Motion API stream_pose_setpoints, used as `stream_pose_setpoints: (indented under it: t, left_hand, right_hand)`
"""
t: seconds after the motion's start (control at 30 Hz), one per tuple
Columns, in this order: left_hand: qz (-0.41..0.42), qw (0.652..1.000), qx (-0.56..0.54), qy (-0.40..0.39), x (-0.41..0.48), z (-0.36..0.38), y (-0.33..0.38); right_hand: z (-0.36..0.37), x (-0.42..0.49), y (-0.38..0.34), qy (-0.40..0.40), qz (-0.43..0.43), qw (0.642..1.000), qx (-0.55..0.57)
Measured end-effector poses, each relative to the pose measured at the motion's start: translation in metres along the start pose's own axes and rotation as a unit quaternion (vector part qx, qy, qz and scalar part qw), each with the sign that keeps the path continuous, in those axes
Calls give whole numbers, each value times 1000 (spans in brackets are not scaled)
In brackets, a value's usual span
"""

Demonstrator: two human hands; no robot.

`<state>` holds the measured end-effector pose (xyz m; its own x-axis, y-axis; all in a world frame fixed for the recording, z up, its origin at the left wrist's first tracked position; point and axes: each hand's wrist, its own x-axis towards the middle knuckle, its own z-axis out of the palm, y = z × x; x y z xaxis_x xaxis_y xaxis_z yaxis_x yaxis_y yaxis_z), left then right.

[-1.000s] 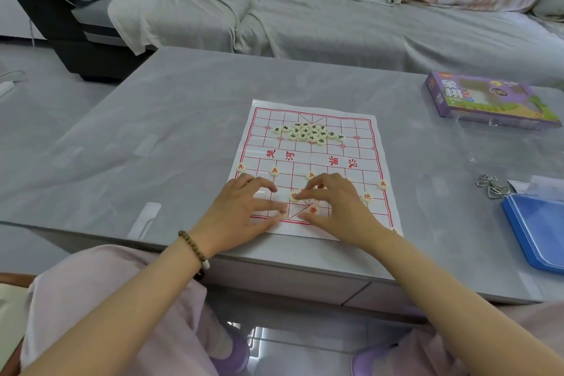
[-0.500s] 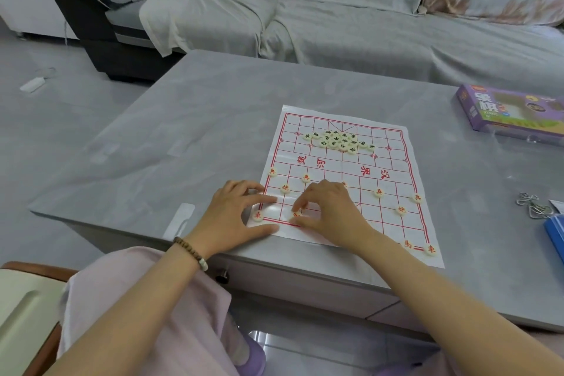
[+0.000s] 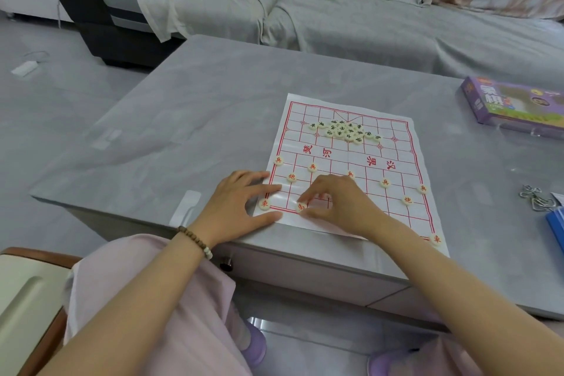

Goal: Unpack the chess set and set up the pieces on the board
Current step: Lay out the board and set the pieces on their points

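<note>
head view. a paper chess board [image 3: 351, 162] with a red grid lies flat on the grey bench [image 3: 198, 131], its near edge at the bench's front edge. the left hand [image 3: 241, 207] rests palm down at the board's near left corner, fingers [image 3: 262, 189] spread and flat, holding nothing; its forefinger and thumb lie either side of a red-marked piece [image 3: 264, 203] set on the corner point. a bead bracelet [image 3: 195, 241] circles the left wrist. the right hand [image 3: 338, 204] is arched over the near rows of the board, its fingertips [image 3: 306, 197] curled down and touching a second red-marked piece [image 3: 300, 207] on the nearest line, just right of the corner piece; whether the piece is pinched or only pressed cannot be told. other red-marked pieces stand singly on grid points across the near half: a row of five [image 3: 385, 182] beside the central river band, two behind it [image 3: 407, 200], and one at the near right corner [image 3: 437, 239]. the black-marked pieces [image 3: 343, 131] lie bunched in a loose cluster on the far half. a purple box [image 3: 512, 107] rests on the bench well to the right of the board; metal wire loops [image 3: 534, 200] and a blue case [image 3: 557, 229] lie at the right edge. a covered sofa [image 3: 335, 9] stands behind the bench.
</note>
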<state>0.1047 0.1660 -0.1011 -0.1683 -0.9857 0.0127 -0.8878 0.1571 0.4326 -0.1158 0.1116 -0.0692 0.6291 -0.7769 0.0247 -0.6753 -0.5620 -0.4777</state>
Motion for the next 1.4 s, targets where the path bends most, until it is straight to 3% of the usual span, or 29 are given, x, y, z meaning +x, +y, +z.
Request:
stream_pose_setpoints:
  t: [0.53, 0.7, 0.83, 1.0, 1.13, 1.4]
  left_hand:
    - [10, 1000, -7, 28, 1, 5, -2]
    - [7, 998, -53, 38, 2, 4, -1]
    - [-12, 997, -65, 44, 7, -2, 3]
    - [-7, 996, -50, 74, 17, -8, 28]
    - [12, 997, -47, 65, 29, 0, 54]
    - [29, 999, -24, 11, 46, 21, 88]
  right_hand:
    - [26, -2, -16, 75, 8, 997, -35]
    - [29, -5, -17, 93, 16, 995, -43]
    - [22, -11, -15, 104, 12, 994, -4]
    - [-9, -29, 13, 130, 22, 991, 7]
    - [-34, -47, 47, 169, 84, 982, 11]
    - [-42, -65, 80, 131, 123, 984, 2]
